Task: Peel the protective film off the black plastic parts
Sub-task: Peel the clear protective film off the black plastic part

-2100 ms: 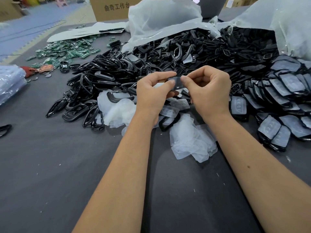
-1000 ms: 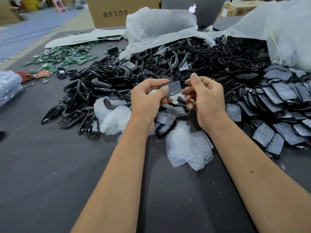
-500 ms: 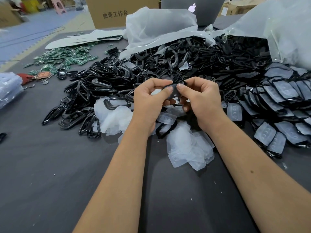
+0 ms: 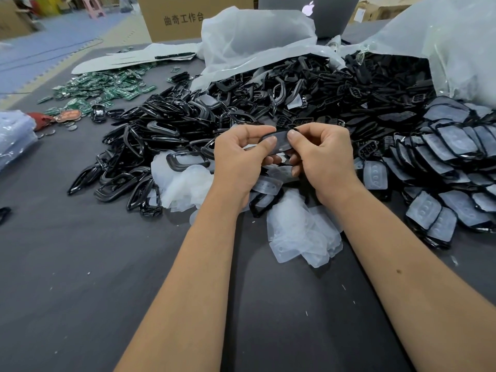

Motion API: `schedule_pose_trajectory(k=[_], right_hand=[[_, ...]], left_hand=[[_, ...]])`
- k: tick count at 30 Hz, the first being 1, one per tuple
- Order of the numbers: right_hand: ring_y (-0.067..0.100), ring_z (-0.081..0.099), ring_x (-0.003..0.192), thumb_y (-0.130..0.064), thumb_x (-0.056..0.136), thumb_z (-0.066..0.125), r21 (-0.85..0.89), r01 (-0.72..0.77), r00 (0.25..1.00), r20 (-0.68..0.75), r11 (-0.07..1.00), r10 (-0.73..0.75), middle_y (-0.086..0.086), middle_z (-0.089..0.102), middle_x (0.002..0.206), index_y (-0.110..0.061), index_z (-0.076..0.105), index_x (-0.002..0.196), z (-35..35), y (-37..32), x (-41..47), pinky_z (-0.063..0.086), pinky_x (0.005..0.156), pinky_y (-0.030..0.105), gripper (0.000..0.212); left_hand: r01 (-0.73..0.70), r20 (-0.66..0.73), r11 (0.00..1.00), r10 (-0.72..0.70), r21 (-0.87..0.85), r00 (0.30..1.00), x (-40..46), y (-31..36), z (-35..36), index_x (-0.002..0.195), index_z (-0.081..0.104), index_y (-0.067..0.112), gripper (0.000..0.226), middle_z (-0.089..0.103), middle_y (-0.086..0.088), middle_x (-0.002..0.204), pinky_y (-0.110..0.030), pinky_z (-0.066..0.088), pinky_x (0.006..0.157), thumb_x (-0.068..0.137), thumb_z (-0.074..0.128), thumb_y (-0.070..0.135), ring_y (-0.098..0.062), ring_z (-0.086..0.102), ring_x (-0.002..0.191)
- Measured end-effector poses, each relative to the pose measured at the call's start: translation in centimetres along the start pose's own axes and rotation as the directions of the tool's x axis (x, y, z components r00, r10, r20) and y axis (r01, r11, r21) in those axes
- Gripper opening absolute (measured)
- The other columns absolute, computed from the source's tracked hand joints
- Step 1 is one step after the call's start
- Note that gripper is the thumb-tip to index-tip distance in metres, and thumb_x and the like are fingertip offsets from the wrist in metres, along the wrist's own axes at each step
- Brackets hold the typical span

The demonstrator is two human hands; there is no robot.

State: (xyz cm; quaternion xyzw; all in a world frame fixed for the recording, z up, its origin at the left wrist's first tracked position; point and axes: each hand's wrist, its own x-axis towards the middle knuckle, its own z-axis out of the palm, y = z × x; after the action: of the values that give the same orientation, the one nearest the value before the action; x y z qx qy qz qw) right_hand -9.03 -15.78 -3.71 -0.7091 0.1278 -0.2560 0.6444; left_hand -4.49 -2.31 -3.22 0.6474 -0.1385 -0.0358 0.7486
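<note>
I hold one small black plastic part (image 4: pixel 280 140) above the table between both hands. My left hand (image 4: pixel 241 159) pinches its left end between thumb and forefinger. My right hand (image 4: pixel 322 154) pinches its right end, thumb tip on the part's upper edge. Whether film is lifted from it I cannot tell. Peeled clear film pieces (image 4: pixel 300 234) lie heaped just below my hands, with more film (image 4: pixel 182 183) to the left. Film-covered black parts (image 4: pixel 451 157) are stacked at the right. A big pile of bare black parts (image 4: pixel 241 103) spreads behind my hands.
Green circuit boards (image 4: pixel 102 87) lie scattered at the back left. Open white plastic bags (image 4: pixel 255 41) sit behind the pile, with a laptop (image 4: pixel 308 9) and a cardboard box (image 4: pixel 188 17) beyond. A clear bag bundle (image 4: pixel 13 135) is at the left edge. The table (image 4: pixel 80 277) is dark grey.
My right hand closed back in on the part after briefly opening away from it a second ago. Both hands now pinch the part's ends at about the same spot.
</note>
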Motion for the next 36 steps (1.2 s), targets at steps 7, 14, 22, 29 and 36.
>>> schedule_pose_trajectory(k=[7, 14, 22, 29, 36], right_hand=[[0.021, 0.064, 0.045, -0.009, 0.095, 0.068, -0.194, 0.152, 0.985, -0.053, 0.969, -0.165, 0.002, 0.063, 0.060, -0.012, 0.062, 0.101, 0.1, -0.3, -0.5, 0.053, 0.041, 0.035, 0.009], [0.007, 0.063, 0.081, -0.018, 0.096, 0.073, -0.374, 0.488, 0.872, 0.163, 0.789, -0.462, -0.001, 0.069, 0.095, -0.011, 0.076, 0.106, -0.2, -1.1, -0.9, 0.050, 0.071, 0.020, 0.012], [0.017, 0.063, 0.088, -0.013, 0.092, 0.078, -0.265, 0.438, 0.899, 0.099, 0.859, -0.428, 0.007, 0.064, 0.105, -0.017, 0.079, 0.098, -0.1, -0.9, -0.6, 0.055, 0.074, 0.026, 0.007], [0.013, 0.059, 0.073, -0.012, 0.097, 0.071, 0.282, -0.175, 0.963, 0.250, 0.943, 0.104, 0.003, 0.072, 0.085, -0.009, 0.080, 0.094, -0.6, -1.2, -0.4, 0.048, 0.058, 0.025, 0.010], [0.014, 0.070, 0.078, 0.000, 0.096, 0.066, 0.383, -0.211, 0.941, 0.330, 0.899, 0.080, 0.004, 0.079, 0.090, -0.016, 0.082, 0.099, -0.7, -0.9, -0.3, 0.057, 0.072, 0.027, 0.023]], left_hand=[[0.007, -0.005, 0.999, -0.007, 0.046, 1.000, -0.1, 0.2, 0.0, 0.103, 0.075, 0.001, 0.017, 0.073, -0.013, 0.085, -0.019, 0.053, 0.058, 0.089, 0.072, -0.008, -0.014, 0.068, 0.057], [0.189, -0.004, 0.950, -0.196, -0.248, 0.981, 0.2, 1.0, -0.9, 0.101, 0.073, 0.000, 0.015, 0.073, -0.008, 0.076, -0.015, 0.052, 0.057, 0.091, 0.068, -0.010, -0.015, 0.069, 0.060], [0.270, 0.087, 0.831, -0.261, -0.486, 0.961, 0.5, 1.5, -1.3, 0.099, 0.072, -0.004, 0.038, 0.074, -0.013, 0.083, -0.018, 0.057, 0.060, 0.105, 0.057, 0.031, -0.018, 0.071, 0.068], [0.174, 0.056, 0.936, -0.165, -0.307, 0.985, 0.3, 1.0, -0.7, 0.101, 0.072, 0.005, 0.007, 0.076, -0.007, 0.087, -0.019, 0.055, 0.061, 0.097, 0.067, 0.004, -0.012, 0.067, 0.065], [0.186, 0.025, 0.939, -0.187, -0.290, 0.982, 0.5, 0.7, -0.6, 0.105, 0.071, 0.003, 0.010, 0.073, -0.006, 0.089, -0.018, 0.054, 0.065, 0.100, 0.065, 0.008, -0.008, 0.062, 0.068]])
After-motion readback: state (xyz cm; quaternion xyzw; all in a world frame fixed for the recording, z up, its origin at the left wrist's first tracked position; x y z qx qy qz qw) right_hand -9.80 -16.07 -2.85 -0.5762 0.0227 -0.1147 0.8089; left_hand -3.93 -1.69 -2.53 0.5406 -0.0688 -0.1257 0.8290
